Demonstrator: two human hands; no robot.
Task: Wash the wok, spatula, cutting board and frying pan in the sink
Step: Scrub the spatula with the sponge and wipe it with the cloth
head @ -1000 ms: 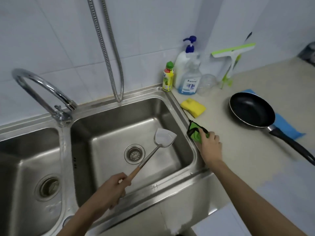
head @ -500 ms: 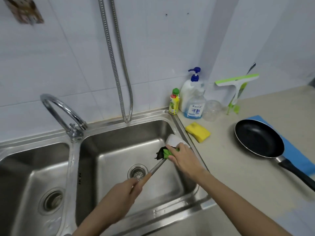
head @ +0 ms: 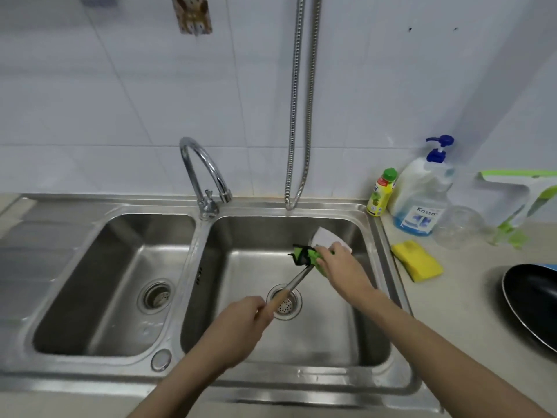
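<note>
Over right basin | left hand (head: 241, 324) grips one spatula (head: 324, 236) | right hand (head: 340, 262) clutches one scrubber (head: 304, 255)

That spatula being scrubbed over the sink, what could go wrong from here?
1. The left hand grips only the handle end of the spatula, so the right hand pressing the green scrubber on the blade might twist it loose.
2. No water shows at the faucet, so scrubbing may stay dry.
3. The frying pan sits near the right forearm; a wide elbow swing could knock it.
</note>
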